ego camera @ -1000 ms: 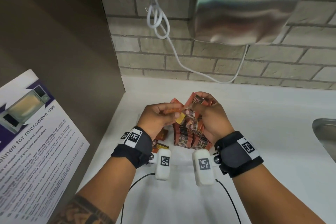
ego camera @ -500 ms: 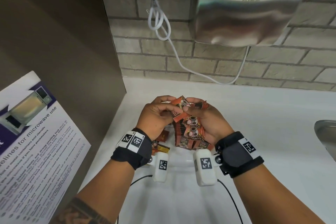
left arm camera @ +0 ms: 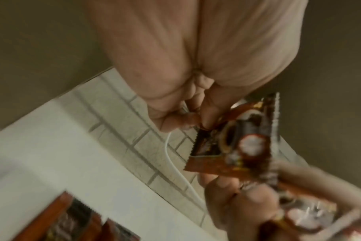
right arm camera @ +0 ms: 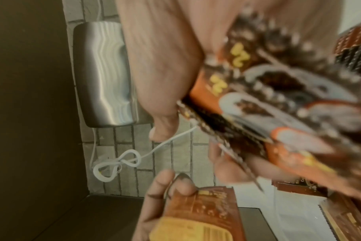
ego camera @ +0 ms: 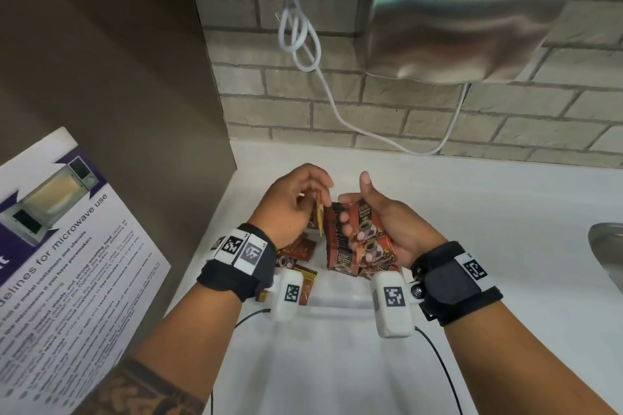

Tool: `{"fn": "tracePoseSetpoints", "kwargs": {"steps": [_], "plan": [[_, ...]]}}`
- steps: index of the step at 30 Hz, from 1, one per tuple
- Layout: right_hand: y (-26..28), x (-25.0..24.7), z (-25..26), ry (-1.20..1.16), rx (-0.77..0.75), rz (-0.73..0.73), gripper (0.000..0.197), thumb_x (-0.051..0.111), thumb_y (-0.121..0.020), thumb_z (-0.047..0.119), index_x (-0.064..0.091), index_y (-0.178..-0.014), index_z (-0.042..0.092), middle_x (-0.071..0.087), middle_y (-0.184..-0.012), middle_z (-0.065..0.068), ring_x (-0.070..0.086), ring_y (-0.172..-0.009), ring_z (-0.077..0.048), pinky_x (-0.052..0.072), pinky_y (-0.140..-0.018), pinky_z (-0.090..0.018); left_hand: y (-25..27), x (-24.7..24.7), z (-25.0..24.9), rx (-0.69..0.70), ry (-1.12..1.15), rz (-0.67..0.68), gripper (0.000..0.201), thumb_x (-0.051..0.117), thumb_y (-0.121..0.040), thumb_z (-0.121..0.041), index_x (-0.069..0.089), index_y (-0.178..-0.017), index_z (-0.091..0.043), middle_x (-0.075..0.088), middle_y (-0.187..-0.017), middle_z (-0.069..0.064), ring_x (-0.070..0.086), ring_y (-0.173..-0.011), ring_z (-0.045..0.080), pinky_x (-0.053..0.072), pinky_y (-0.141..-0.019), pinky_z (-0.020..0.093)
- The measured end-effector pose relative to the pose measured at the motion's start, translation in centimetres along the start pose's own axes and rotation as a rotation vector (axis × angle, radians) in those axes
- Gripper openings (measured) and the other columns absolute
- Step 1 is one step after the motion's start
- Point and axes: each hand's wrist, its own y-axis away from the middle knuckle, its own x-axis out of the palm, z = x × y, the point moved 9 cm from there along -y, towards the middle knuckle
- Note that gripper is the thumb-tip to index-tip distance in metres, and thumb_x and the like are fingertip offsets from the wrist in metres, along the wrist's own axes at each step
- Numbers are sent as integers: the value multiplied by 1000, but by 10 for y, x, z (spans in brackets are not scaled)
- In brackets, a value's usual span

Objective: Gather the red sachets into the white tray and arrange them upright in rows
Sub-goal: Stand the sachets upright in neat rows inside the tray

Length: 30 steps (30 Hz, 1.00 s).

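My left hand pinches a single red sachet, held edge-on just left of the bundle. In the left wrist view the sachet hangs from my fingertips. My right hand grips a fanned bundle of red sachets with the thumb raised; the bundle fills the right wrist view. Both hands hover over the white tray. A row of sachets stands upright in it, partly hidden by the bundle. Loose sachets lie flat at the tray's left.
A steel hand dryer hangs on the brick wall with a knotted white cable. A brown panel with a microwave poster closes the left side. A sink edge shows at far right of the white counter.
My hands were joined at the bundle; now the left hand has drawn one sachet away to the left, and the right hand has lowered the bundle with its thumb lifted.
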Motion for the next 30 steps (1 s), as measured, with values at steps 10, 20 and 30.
{"fn": "tracePoseSetpoints", "kwargs": {"steps": [10,20,30], "plan": [[9,24,-6,7,8,198,49,74,-86,9,57,-129,-7,59,-126,-34,59,-116,-46,42,-108,-58,2,35,-26,95,-219,212,50,48,-89,9,63,-120,-28,65,-112,-8,63,-108,10,53,-96,37],[2,11,-4,-205,11,135,34,45,-86,-11,60,-115,-6,64,-103,-32,67,-92,-40,56,-83,-48,14,58,-20,58,-365,364,104,94,-59,-36,37,-145,-39,24,-153,-15,33,-140,9,39,-112,39],[-2,18,-18,-235,45,133,33,58,-86,-4,62,-119,-2,61,-120,-27,56,-126,-41,36,-114,-53,15,69,-24,99,-437,318,94,79,-68,-25,26,-141,-53,51,-130,-10,55,-113,7,41,-103,43]]}}
